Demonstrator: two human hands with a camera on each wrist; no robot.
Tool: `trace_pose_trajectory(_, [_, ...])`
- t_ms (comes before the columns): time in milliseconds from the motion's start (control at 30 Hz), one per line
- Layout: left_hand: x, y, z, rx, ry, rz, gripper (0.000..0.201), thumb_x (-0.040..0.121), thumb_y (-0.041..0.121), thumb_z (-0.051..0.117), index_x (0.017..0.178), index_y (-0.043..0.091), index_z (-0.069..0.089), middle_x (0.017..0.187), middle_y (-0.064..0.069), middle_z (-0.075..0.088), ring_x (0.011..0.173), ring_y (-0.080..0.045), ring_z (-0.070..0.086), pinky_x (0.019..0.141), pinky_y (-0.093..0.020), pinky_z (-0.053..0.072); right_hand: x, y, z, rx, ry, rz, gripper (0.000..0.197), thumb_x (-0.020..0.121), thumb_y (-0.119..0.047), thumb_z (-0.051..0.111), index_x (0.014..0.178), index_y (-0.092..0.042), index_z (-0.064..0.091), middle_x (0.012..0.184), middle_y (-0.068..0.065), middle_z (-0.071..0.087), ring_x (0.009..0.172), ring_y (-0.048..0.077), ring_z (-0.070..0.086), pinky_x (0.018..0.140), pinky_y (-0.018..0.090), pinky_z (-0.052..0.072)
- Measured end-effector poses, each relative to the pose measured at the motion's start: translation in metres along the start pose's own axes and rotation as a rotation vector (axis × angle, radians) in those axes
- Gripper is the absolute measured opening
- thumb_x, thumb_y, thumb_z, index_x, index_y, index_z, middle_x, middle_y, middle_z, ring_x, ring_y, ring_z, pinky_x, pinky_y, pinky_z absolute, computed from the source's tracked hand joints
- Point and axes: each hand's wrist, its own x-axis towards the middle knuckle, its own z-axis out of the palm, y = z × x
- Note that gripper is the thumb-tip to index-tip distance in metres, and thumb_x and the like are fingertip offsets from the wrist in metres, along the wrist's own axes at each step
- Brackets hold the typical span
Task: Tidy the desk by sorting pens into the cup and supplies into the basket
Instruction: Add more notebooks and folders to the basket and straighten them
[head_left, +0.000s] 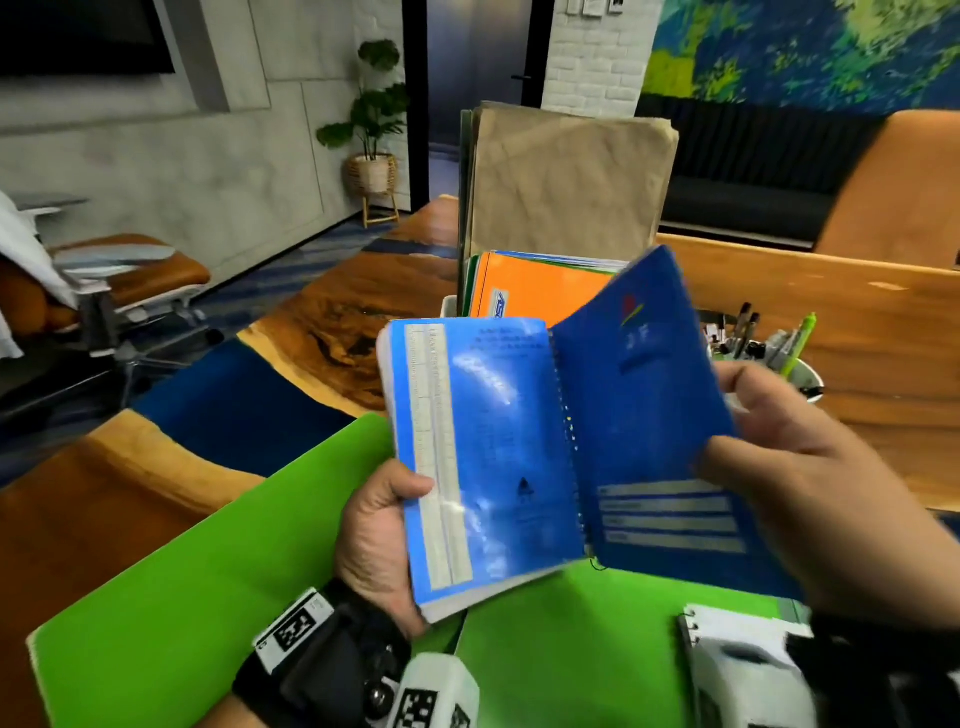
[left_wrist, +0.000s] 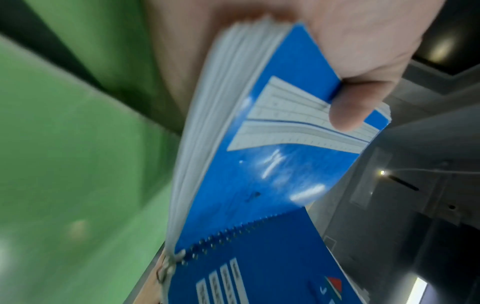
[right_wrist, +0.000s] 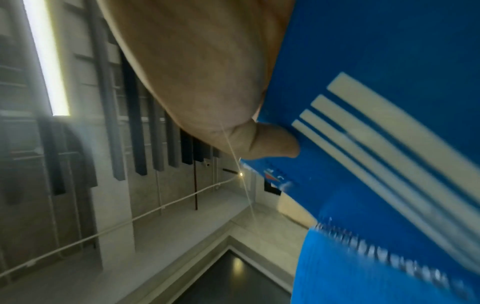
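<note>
Fingers of my left hand (head_left: 382, 540) grip the page block of the blue spiral notebook (head_left: 498, 452), thumb on top; my right hand (head_left: 810, 483) pinches its open cover. Notebook is in the air above the green folder (head_left: 171, 587). Light but floppy, cover swings, so better close it & hold near the spiral. Basket (head_left: 451, 306) w/ files is just behind, free room above; pen cup (head_left: 810, 374) is near at right.
</note>
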Motion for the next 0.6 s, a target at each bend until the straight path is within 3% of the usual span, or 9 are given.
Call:
trace_pose_trajectory(33, [0.001,0.005,0.000,-0.029,-0.013,0.001,0.062,0.070,0.019,0.045,0.125,0.006,0.069,0.116,-0.024,0.072,0.099,-0.045,0.070,0.084,-0.063,0.056,-0.001,-0.004,-0.007,-0.086,0.057,-0.016,0.045,0.083,0.019,0.046,0.104,-0.019,0.061,0.096,0.008,0.077,0.076,0.029,0.074,0.075,0.040,0.057])
trace_pose_trajectory(100, [0.004,0.015,-0.005,-0.051,0.003,-0.034,0.063,0.065,0.018,0.050,0.124,0.007,0.068,0.109,-0.022,0.074,0.089,-0.043,0.073,0.073,-0.058,0.060,-0.002,-0.003,-0.023,-0.152,0.116,-0.002,0.046,0.087,0.014,0.049,0.103,-0.027,0.064,0.098,0.005,0.078,0.079,0.032,0.074,0.082,0.051,0.057])
trace_pose_trajectory(167, [0.005,0.022,-0.012,-0.040,0.000,-0.078,0.059,0.075,0.015,0.047,0.131,0.003,0.064,0.122,-0.024,0.070,0.106,-0.043,0.069,0.091,-0.059,0.054,0.002,0.006,-0.033,-0.194,0.190,0.008,0.046,0.089,0.010,0.056,0.109,-0.031,0.063,0.104,0.001,0.077,0.089,0.029,0.074,0.088,0.059,0.054])
trace_pose_trajectory(233, [0.006,0.023,-0.018,0.031,0.006,-0.076,0.059,0.088,0.018,0.034,0.141,0.001,0.054,0.141,-0.021,0.059,0.129,-0.041,0.056,0.114,-0.057,0.036,0.004,0.013,-0.038,-0.383,0.325,-0.029,0.056,0.086,0.002,0.069,0.123,-0.037,0.055,0.117,-0.015,0.070,0.104,0.013,0.069,0.098,0.054,0.051])
trace_pose_trajectory(300, [0.007,0.025,-0.022,0.091,0.067,-0.073,0.057,0.082,0.019,0.044,0.132,0.002,0.064,0.133,-0.020,0.065,0.121,-0.039,0.063,0.110,-0.057,0.040,0.005,0.013,-0.035,-0.752,0.397,-0.084,0.071,0.078,-0.014,0.078,0.136,-0.042,0.046,0.134,-0.021,0.054,0.125,0.010,0.052,0.111,0.050,0.039])
trace_pose_trajectory(367, [0.007,0.025,-0.027,0.061,-0.036,-0.119,0.057,0.086,0.020,0.043,0.136,0.002,0.061,0.138,-0.020,0.062,0.128,-0.038,0.058,0.116,-0.054,0.034,0.000,0.005,-0.024,-0.932,0.327,-0.119,0.065,0.074,-0.044,0.076,0.134,-0.045,0.051,0.152,-0.013,0.038,0.144,0.022,0.031,0.116,0.054,0.027])
trace_pose_trajectory(467, [0.007,0.024,-0.031,0.102,-0.076,0.017,0.064,0.095,0.023,0.019,0.151,0.001,0.041,0.155,-0.018,0.044,0.147,-0.033,0.037,0.123,-0.044,0.014,-0.006,0.000,0.004,-1.039,0.095,-0.045,0.070,0.061,-0.095,0.027,0.126,-0.073,0.039,0.163,-0.025,-0.007,0.153,0.021,-0.012,0.122,0.055,0.004])
trace_pose_trajectory(533, [0.005,0.028,-0.028,0.049,-0.067,-0.026,0.065,0.096,0.022,0.014,0.149,-0.005,0.039,0.155,-0.026,0.040,0.146,-0.039,0.035,0.123,-0.046,0.014,-0.009,0.000,0.022,-1.065,-0.045,-0.015,0.074,0.049,-0.105,0.005,0.116,-0.085,0.028,0.158,-0.027,-0.027,0.145,0.015,-0.036,0.121,0.056,-0.009])
trace_pose_trajectory(600, [0.006,0.023,-0.020,-0.015,-0.035,-0.064,0.059,0.097,0.021,0.030,0.139,-0.016,0.047,0.143,-0.042,0.044,0.134,-0.054,0.044,0.116,-0.058,0.029,-0.011,-0.001,0.036,-0.961,-0.184,-0.035,0.082,0.047,-0.108,0.010,0.121,-0.081,0.031,0.162,-0.025,-0.016,0.147,0.009,-0.030,0.122,0.056,-0.003])
